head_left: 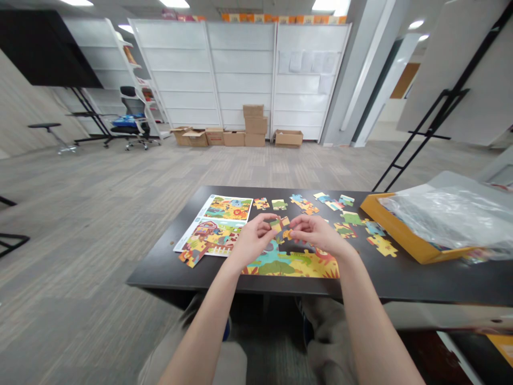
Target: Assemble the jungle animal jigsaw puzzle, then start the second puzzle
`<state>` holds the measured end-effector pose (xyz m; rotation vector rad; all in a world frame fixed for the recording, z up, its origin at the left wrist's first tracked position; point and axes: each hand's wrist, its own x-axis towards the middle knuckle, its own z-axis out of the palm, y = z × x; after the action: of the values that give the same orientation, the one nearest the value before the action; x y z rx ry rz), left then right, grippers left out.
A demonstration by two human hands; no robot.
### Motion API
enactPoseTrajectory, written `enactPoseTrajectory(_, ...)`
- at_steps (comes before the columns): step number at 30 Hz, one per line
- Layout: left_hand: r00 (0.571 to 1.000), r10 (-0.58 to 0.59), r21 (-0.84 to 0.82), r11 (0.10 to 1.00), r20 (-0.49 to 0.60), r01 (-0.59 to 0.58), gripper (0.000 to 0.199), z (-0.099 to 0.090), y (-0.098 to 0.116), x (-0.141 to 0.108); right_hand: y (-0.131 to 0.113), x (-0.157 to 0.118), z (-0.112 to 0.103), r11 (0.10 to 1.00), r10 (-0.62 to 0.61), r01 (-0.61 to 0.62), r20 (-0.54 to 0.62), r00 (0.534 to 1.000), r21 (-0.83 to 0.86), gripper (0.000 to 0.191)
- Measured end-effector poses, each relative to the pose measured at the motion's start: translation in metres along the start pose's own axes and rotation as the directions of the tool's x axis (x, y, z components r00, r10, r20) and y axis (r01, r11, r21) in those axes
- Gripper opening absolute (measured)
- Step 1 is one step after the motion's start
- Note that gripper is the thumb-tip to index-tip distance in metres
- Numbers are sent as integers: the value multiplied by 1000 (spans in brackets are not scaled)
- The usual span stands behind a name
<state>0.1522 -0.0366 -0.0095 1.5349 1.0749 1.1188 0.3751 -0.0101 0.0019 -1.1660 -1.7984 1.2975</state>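
My left hand (252,240) pinches a green and yellow jigsaw piece (276,225) between thumb and fingers. Facing it, my right hand (316,232) holds a small orange piece (287,234) at its fingertips. The two hands nearly meet above a partly joined jigsaw section (290,264) showing a colourful animal scene, and they hide its upper part. To the left lies a printed picture sheet (212,229) with a loose piece (191,258) at its lower corner. Several more loose pieces (351,218) are scattered to the right and far side.
The dark table (160,267) has its near edge just below the puzzle. At its right stands an orange box tray (404,230) under crumpled clear plastic (444,216). Beyond the table lie a carpeted floor, cardboard boxes, white shelving, an office chair and a stool.
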Motion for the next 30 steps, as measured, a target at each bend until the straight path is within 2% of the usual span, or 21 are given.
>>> enactPoseTrajectory(4,998,12,20,1000,-64,-11,40,-7,0,1,1,6,8,1000,-17,17,33,999,-8,36)
enactPoseTrajectory(9,997,-9,29,1000,-76,11,29,-14,1,1,-5,12,14,997,-83,83,-63,995,5,37)
enactPoseTrajectory(15,998,38,75,997,-58,-34,32,-15,1,-2,-9,18,22,996,-88,88,-19,996,13,32)
enactPoseTrajectory(20,995,-10,20,1000,-102,13,27,-21,0,-4,-13,17,26,994,-58,61,-43,997,91,40)
enactPoseTrajectory(25,997,-30,25,999,-71,32,18,-24,-2,-3,-13,9,20,996,13,-12,-13,1000,90,38)
enactPoseTrajectory(30,1000,2,53,999,-26,-1,18,-15,-1,-1,-10,-1,6,1000,-13,13,45,999,5,45)
